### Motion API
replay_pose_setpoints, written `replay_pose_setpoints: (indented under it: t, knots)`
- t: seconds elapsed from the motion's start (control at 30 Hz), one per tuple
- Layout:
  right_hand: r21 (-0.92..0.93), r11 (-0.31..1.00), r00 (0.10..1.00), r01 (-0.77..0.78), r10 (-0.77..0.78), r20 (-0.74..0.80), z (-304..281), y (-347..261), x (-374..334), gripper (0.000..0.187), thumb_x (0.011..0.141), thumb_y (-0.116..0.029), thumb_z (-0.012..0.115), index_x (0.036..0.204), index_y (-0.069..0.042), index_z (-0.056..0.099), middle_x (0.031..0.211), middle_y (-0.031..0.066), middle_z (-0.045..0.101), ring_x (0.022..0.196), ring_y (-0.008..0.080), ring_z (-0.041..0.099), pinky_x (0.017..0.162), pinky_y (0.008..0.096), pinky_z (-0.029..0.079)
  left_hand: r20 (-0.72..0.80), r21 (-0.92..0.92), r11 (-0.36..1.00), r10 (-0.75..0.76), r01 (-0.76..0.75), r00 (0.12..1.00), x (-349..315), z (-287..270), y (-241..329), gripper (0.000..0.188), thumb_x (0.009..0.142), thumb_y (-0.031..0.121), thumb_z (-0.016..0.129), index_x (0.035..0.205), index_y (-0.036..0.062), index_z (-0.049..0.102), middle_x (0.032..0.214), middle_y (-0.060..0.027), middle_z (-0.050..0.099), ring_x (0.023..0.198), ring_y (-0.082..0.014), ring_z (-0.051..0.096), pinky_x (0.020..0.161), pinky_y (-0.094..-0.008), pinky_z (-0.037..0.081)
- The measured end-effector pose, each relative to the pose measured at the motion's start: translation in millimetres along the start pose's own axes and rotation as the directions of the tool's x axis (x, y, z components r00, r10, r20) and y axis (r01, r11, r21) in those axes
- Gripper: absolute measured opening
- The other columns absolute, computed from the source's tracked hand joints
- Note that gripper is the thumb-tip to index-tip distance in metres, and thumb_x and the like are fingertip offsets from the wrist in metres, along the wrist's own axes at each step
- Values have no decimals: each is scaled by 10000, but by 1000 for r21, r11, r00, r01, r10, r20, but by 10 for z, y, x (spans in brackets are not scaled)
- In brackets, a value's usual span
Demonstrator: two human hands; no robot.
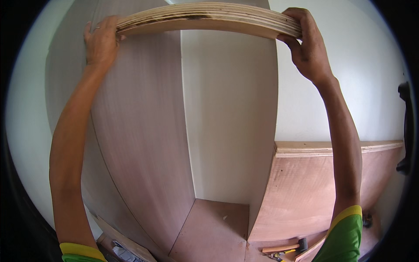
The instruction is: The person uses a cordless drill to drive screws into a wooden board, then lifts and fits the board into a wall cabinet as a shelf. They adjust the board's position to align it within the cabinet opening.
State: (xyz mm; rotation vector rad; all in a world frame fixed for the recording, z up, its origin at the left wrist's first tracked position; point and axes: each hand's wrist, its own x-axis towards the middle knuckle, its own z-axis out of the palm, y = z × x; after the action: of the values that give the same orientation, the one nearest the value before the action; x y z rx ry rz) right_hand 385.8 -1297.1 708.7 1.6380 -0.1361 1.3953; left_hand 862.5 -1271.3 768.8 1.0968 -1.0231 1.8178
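A thick plywood board (205,25) spans the top of the view, raised high at arm's length, its layered edge turned toward me with a dark stain along the middle. My left hand (102,41) grips its left end; a ring shows on one finger. At the right end my right hand (307,46) is closed round the edge, fingers above and thumb below. Behind and under the board stands a tall cabinet frame, with a grey-brown side panel (144,113) on the left and a pale back (227,113).
A lower plywood panel (301,187) with a layered top edge stands at right. On the reddish-brown floor near it lie a mallet (283,249) with a black head and yellow-handled pliers (279,255). Thin board pieces (126,238) lean at lower left. A white wall (345,105) rises at right.
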Motion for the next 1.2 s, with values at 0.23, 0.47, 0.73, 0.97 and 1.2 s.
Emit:
replay_pose_setpoints:
  t: [0.23,0.47,0.73,0.97,1.2]
  knots:
    - [-152,945,943,-290,309,124,227,67,192,437,947,-55,692,1312,-37,452,1286,181,542,1172,347,588,995,471,534,20,-22,998,-54,55,998,186,390,113,423,868,74,769,1238,56,565,1222,-120,646,1210,-329,609,1032,-552,416]
    - [-82,969,964,-235,243,105,277,192,-78,436,928,-11,700,1296,-48,468,1236,163,574,1137,339,610,957,440,563,74,8,996,-88,88,993,60,469,275,419,890,63,738,1264,69,548,1262,-98,632,1250,-293,594,990,-537,423]
    - [-218,969,990,-116,129,48,630,487,-261,446,897,38,690,1269,-41,457,1222,211,559,1148,427,600,934,496,543,36,-47,991,-123,125,992,78,862,505,419,908,53,720,1283,100,540,1292,-65,617,1270,-266,581,997,-512,405]
    - [-183,966,969,-181,208,137,617,631,-237,414,934,-11,697,1282,-45,475,1247,196,590,1126,381,622,943,472,535,108,-45,986,-155,160,982,-60,1042,591,354,923,49,696,1250,104,571,1263,-86,634,1278,-268,572,1007,-532,404]
    - [-126,984,988,-127,137,71,876,690,-531,410,897,50,661,1256,-24,477,1179,205,570,1072,438,600,888,488,515,-26,-15,998,-59,59,998,-104,1389,652,202,901,132,618,1089,57,632,1082,-155,661,1128,-337,615,994,-486,409]
